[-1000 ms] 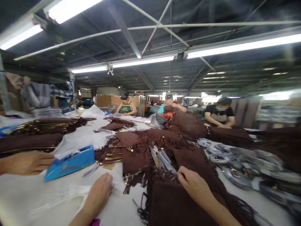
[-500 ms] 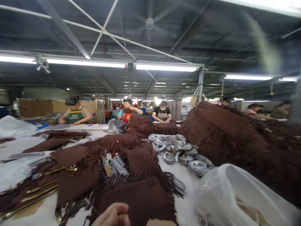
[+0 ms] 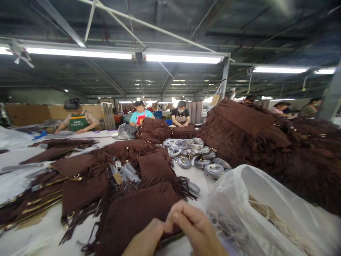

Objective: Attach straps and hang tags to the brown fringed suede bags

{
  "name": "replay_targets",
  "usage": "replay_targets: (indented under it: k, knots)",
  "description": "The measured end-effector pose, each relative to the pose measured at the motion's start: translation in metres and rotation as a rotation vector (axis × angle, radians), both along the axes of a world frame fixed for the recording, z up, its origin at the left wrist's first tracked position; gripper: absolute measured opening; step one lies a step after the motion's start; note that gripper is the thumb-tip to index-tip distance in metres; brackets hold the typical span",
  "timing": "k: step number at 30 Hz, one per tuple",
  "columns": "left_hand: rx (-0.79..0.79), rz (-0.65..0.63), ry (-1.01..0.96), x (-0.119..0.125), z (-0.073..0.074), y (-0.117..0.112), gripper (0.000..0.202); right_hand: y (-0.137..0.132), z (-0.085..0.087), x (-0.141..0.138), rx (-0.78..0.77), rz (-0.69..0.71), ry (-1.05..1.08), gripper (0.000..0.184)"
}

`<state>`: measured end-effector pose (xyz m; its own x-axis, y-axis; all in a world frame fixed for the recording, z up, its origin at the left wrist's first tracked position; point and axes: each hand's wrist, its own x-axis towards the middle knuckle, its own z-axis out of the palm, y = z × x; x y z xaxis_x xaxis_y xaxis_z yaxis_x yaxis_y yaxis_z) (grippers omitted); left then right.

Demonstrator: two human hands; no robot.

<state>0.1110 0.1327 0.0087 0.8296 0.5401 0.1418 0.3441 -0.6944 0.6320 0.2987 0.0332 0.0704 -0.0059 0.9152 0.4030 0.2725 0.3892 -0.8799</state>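
A brown fringed suede bag [image 3: 133, 217] lies flat at the front of the table. Over its lower right edge my left hand [image 3: 147, 236] and my right hand [image 3: 195, 225] meet, fingertips pinched close together. Both are closed; whatever is between the fingers is hidden or too small to make out. Just below them a bit of the bag's edge shows. To the right stands a clear plastic bag [image 3: 239, 181] with white strings and tan tags [image 3: 262, 208] inside.
Coiled straps in grey wrapping [image 3: 214, 170] lie beyond the hands. A tall heap of brown fringed bags [image 3: 239, 124] rises at the right. More brown bags with gold zips [image 3: 85, 192] cover the left. Several co-workers sit across the table, one in a green apron [image 3: 77, 122].
My right hand has come into view and met my left hand, which has moved right. The tan piece at the bottom edge is out of sight. The view has tilted down.
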Motion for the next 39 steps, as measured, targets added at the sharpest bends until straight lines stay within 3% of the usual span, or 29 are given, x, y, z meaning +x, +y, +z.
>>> replay_targets:
  k: [3, 6, 8, 12, 15, 18, 22, 26, 28, 30, 33, 36, 39]
  knots:
    - [0.286, 0.183, 0.172, -0.041, 0.001, 0.007, 0.066, -0.006, 0.010, 0.024, -0.167, -0.011, 0.210, 0.038]
    - [0.419, 0.194, 0.377, -0.062, 0.016, 0.011, 0.033, -0.014, 0.011, 0.035, -0.244, 0.034, 0.138, 0.033]
    - [0.395, 0.158, 0.440, -0.059, 0.032, 0.014, 0.019, -0.019, 0.010, 0.029, -0.262, 0.092, -0.030, 0.022]
    - [0.384, 0.249, 0.431, -0.041, 0.068, 0.021, 0.029, -0.022, 0.010, 0.004, -0.088, 0.210, -0.416, 0.021]
    - [0.390, 0.280, 0.388, -0.036, 0.089, 0.026, 0.028, -0.012, 0.006, -0.009, 0.043, 0.236, -0.575, 0.021]
    - [0.385, 0.323, 0.301, -0.036, 0.099, 0.030, 0.027, 0.001, -0.006, -0.015, -0.039, 0.179, -0.744, 0.019]
    - [0.339, 0.383, 0.183, -0.038, 0.098, 0.034, 0.027, 0.011, -0.015, -0.016, -0.177, 0.186, -0.846, 0.017]
    - [0.490, 0.372, 0.178, -0.040, 0.090, 0.025, 0.023, 0.015, 0.000, -0.006, -0.119, 0.143, -0.486, 0.020]
    - [0.651, 0.277, 0.109, -0.038, 0.087, 0.012, 0.026, 0.018, 0.009, 0.004, -0.117, 0.186, -0.336, 0.024]
    - [0.709, 0.103, 0.076, -0.029, 0.084, -0.003, 0.030, 0.021, 0.014, 0.013, -0.126, 0.203, -0.299, 0.027]
    - [0.537, -0.041, 0.152, -0.004, 0.077, -0.014, 0.034, 0.023, 0.015, 0.023, -0.133, 0.183, -0.349, 0.029]
    - [0.325, 0.034, 0.249, 0.027, 0.064, -0.003, 0.039, 0.023, 0.013, 0.027, -0.152, 0.134, -0.376, 0.029]
    - [0.240, 0.072, 0.315, 0.052, 0.052, 0.018, 0.042, 0.024, 0.012, 0.030, -0.153, 0.058, -0.414, 0.028]
